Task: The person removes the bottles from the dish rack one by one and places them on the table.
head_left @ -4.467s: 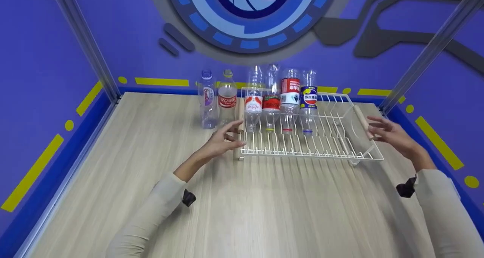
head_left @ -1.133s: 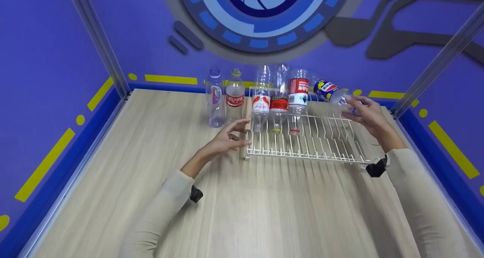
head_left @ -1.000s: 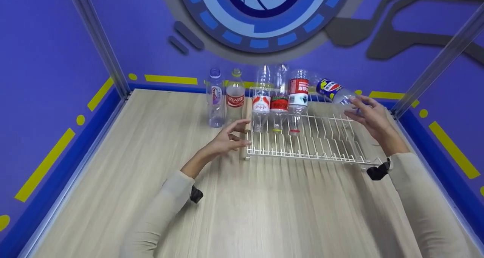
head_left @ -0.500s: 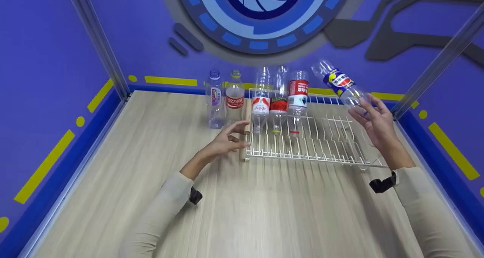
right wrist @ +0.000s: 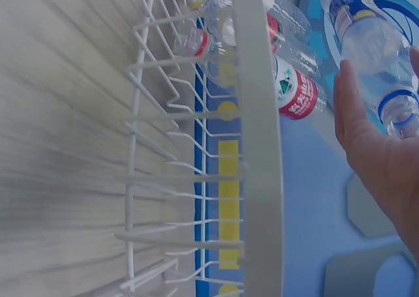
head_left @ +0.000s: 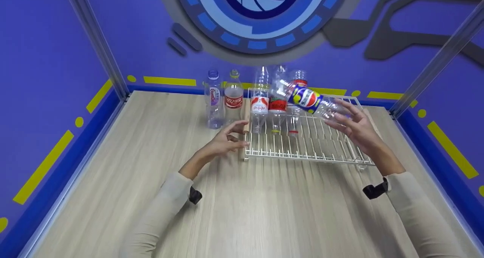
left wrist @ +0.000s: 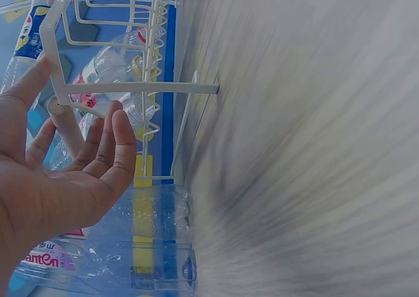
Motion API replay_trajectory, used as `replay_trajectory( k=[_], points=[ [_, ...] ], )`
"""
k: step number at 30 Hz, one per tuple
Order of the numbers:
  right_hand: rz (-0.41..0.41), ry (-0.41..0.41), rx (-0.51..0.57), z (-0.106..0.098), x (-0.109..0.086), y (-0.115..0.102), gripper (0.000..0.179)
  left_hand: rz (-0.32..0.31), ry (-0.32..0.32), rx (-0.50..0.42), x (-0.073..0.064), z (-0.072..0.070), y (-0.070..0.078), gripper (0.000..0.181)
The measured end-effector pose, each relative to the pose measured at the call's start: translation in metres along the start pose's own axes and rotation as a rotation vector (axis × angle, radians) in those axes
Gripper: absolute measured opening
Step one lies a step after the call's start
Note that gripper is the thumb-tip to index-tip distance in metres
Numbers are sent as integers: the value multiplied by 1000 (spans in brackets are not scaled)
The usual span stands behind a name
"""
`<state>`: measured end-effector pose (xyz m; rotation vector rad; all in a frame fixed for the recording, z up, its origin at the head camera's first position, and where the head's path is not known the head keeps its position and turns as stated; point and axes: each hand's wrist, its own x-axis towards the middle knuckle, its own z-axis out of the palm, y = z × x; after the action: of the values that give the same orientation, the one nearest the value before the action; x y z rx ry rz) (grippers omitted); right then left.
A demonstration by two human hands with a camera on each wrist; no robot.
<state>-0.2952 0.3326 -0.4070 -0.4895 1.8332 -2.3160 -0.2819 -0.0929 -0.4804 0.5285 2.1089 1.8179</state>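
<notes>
In the head view my right hand (head_left: 359, 127) grips a clear plastic bottle (head_left: 308, 99) with a blue and yellow label near its neck. The bottle is tilted in the air above the white wire dish rack (head_left: 314, 157), its base pointing to the upper left. The right wrist view shows its blue-ringed neck (right wrist: 398, 107) beside my fingers. My left hand (head_left: 221, 142) rests its thumb and fingers against the rack's left end, by the wooden handle (left wrist: 65, 123). Upside down in the rack stand three bottles: white-and-red labelled (head_left: 260, 104), red-and-green labelled (head_left: 278, 106), and one partly hidden (head_left: 294, 125).
Left of the rack, two bottles stand upright on the wooden table (head_left: 162, 137): a purple-tinted bottle (head_left: 214, 106) and a red-labelled bottle (head_left: 233, 101). A blue patterned wall (head_left: 143, 53) stands close behind. Metal posts (head_left: 96, 42) mark the corners.
My right hand has lifted the blue-labelled bottle out of the rack's right part, then swung it left and tilted it further over the rack. My left hand stays at the rack's left end.
</notes>
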Motion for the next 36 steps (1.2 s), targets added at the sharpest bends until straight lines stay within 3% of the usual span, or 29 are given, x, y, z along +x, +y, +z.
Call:
replay_trajectory(
  k=[8,17,28,36],
  points=[
    [75,-119,-118,10,-3,9,58,-3,-3,22,1,-1,2,72],
    [104,-127,-214,15,-8,13,62,18,-13,65,1,1,4,70],
    [126,-139,-255,15,-7,20,61,-4,-13,73,1,-2,8,73],
    [144,-165,-248,14,-14,19,62,7,-15,226,3,-3,23,80]
  ],
)
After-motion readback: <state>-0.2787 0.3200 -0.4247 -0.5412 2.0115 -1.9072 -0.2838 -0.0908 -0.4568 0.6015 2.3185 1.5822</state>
